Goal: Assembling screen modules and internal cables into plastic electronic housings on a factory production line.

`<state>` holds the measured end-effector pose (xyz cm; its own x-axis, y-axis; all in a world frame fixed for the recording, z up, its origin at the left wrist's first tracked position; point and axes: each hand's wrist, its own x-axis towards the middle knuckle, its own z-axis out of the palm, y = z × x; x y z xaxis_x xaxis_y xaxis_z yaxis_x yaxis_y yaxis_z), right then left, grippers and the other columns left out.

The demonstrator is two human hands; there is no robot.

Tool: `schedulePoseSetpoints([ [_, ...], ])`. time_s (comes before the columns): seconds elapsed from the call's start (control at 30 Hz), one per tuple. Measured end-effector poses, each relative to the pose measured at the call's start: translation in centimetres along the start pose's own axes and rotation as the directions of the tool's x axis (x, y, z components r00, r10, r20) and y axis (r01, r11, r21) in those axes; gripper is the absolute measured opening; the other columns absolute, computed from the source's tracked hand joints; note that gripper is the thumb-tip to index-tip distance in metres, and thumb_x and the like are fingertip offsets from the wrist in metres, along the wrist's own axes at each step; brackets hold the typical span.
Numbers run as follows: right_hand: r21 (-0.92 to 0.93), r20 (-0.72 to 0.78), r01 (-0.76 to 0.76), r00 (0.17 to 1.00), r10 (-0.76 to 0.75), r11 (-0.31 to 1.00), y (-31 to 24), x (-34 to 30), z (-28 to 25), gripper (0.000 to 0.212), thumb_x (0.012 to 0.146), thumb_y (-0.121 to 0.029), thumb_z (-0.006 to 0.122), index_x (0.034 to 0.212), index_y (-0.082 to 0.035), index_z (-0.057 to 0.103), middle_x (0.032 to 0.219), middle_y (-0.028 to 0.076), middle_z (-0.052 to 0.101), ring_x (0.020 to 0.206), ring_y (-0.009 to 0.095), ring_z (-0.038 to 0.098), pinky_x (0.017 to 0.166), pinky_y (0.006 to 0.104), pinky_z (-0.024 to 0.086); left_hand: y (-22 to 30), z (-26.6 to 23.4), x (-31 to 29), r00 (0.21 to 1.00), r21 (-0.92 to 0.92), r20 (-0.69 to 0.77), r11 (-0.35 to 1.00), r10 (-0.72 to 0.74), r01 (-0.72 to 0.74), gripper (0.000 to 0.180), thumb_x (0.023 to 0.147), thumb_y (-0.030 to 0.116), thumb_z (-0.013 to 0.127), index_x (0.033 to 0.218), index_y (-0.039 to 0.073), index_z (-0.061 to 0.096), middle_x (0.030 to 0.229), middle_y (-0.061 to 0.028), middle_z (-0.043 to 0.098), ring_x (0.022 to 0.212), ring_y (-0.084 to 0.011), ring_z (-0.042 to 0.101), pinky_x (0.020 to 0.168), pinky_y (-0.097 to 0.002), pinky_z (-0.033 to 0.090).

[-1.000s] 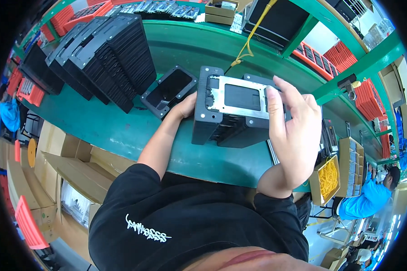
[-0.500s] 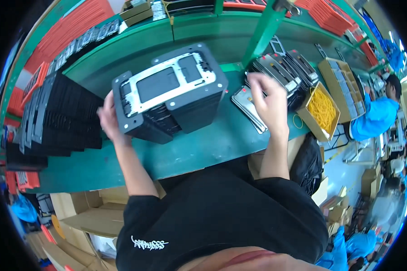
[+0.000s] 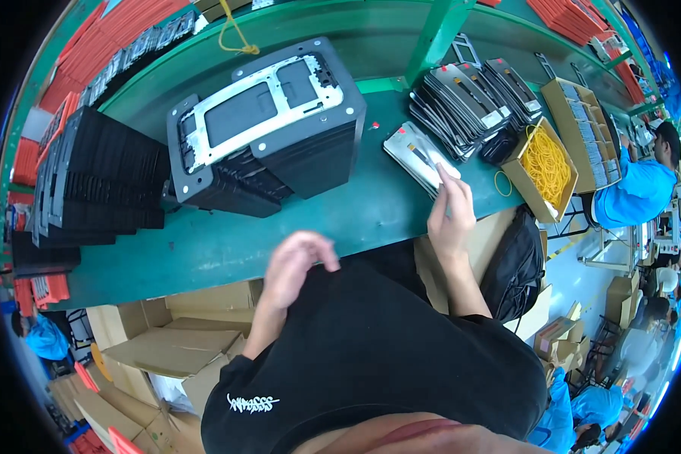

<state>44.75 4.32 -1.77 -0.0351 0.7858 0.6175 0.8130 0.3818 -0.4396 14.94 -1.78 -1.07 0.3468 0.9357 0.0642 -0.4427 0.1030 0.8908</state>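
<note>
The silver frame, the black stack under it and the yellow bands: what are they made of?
Silver frame: probably metal, smooth with a pale sheen. Black stack: perhaps matte plastic or foam; its sides barely shine. Yellow bands: likely rubber, dull, heaped in tangled loops.

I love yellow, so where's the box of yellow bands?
Right side of the head view: the box of yellow bands sits between stacked panels and a divided box.

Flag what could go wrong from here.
The right hand is beside a short, unevenly stacked pile of flat silver panels; a one-sided grab could slide them apart. The cardboard box of yellow rubber bands sits at the green bench's front edge; a bump might tip it.
</note>
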Motion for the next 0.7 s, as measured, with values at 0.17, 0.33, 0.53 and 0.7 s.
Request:
schedulePoseSetpoints([
  [0.17,0.733,0.149,-0.137,0.988,0.039,0.666,-6.5,-1.5,-1.8,0.035,0.095,0.004,0.065,0.129,0.003,0.06,0.125,0.016,0.067,0.112,0.02,0.062,0.098,0.0302,0.048,0.5,5.3,4.2,0.99,0.295,0.097,0.947,0.103,-0.127,0.081,0.098,0.029,0.068,0.162,0.005,0.025,0.151,-0.0219,0.042,0.123,-0.0314,0.058,0.099,-0.0439,0.052],
  [0.33,0.884,0.41,-0.46,0.847,0.337,0.082,-8.8,0.8,-0.9,0.02,0.102,-0.005,0.062,0.12,0.003,0.061,0.11,0.009,0.066,0.099,0.015,0.063,0.089,0.0296,0.052,-0.4,5.1,5.3,0.959,0.719,0.269,0.644,0.089,-0.261,0.095,0.092,0.027,0.075,0.166,0.013,0.017,0.154,-0.0239,0.037,0.13,-0.0422,0.054,0.102,-0.0489,0.051],
  [0.53,0.855,0.517,-0.516,0.847,0.126,-0.041,-7.7,1.2,1.3,0.015,0.103,-0.009,0.064,0.114,0.0,0.059,0.106,0.003,0.06,0.095,0.009,0.058,0.085,0.0257,0.049,-2.5,3.2,4.0,0.937,0.84,0.248,0.427,0.247,-0.335,0.097,0.089,0.022,0.078,0.166,0.021,0.019,0.153,-0.0242,0.038,0.128,-0.0484,0.053,0.102,-0.0514,0.051],
  [0.7,0.808,0.579,-0.567,0.815,0.033,-0.16,-8.0,1.8,2.2,0.011,0.102,-0.009,0.066,0.108,-0.002,0.061,0.104,0.003,0.061,0.094,0.009,0.058,0.084,0.0252,0.048,-2.0,2.0,4.0,0.891,0.859,0.301,0.309,0.34,-0.408,0.101,0.089,0.015,0.077,0.167,0.018,0.014,0.151,-0.0263,0.039,0.126,-0.0459,0.055,0.099,-0.0468,0.052],
])
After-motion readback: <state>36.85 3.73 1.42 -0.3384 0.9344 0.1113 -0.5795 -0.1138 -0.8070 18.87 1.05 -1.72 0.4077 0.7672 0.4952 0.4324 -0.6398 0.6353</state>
